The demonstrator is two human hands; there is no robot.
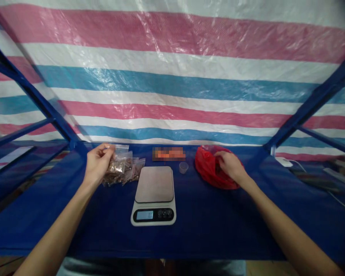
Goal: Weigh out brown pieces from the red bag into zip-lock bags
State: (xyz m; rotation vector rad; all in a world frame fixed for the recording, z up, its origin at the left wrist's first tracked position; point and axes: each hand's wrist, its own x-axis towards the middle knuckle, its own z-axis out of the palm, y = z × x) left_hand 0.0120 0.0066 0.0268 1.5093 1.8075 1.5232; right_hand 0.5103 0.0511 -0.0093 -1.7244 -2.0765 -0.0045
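My left hand (97, 163) is closed, pinching the top of a small clear plastic bag (121, 153) over a pile of clear bags filled with small brown pieces (123, 172). My right hand (231, 165) reaches into a red plastic bag (209, 166) at the right, its fingers curled inside and partly hidden. Between the hands sits a digital kitchen scale (154, 194) with a bare steel platform and a lit display. A small clear plastic cup (183, 167) stands just behind the scale's right corner.
Everything rests on a dark blue table (218, 222) inside a blue metal frame (46, 107), backed by a striped tarp. A blurred orange item (168, 153) lies at the back. A phone (8, 159) lies far left; a white device with a cable (284, 162) sits far right.
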